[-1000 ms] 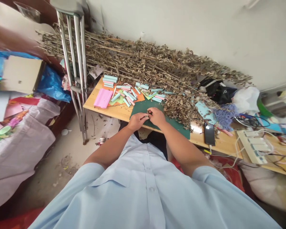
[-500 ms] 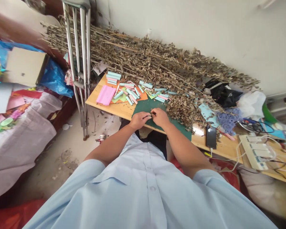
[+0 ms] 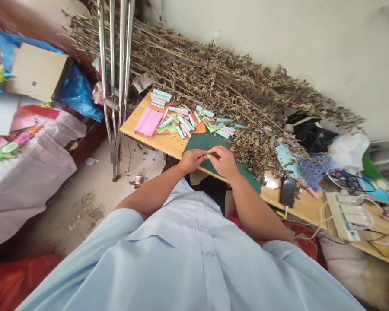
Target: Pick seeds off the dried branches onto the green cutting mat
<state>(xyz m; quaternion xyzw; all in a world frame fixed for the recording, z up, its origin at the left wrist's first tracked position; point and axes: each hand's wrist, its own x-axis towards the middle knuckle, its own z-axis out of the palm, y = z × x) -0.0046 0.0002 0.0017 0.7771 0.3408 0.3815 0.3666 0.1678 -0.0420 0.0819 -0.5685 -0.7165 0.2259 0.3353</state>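
Note:
My left hand (image 3: 192, 160) and my right hand (image 3: 223, 161) meet fingertip to fingertip over the front edge of a green mat (image 3: 199, 141). Both are closed in a pinch around something tiny and pale that I cannot make out. Right of the mat's middle lies a heap of dry crumbled leaves (image 3: 249, 149). Beyond the mat to the left are several blue and pink paper rolls (image 3: 185, 122), some on orange and green sheets. A pink folded sheet (image 3: 148, 122) lies at the left of the wooden table (image 3: 134, 126).
Long bundles of dried stalks (image 3: 194, 71) lie along the wall. Metal crutches (image 3: 116, 82) stand at the table's left end. On the right are a phone (image 3: 288, 191), blue yarn (image 3: 316, 169), a power strip (image 3: 345, 216) and cables.
The view has shifted slightly. My right hand's fingers are raised and more extended, and a small pale thing now shows between the fingertips of both hands.

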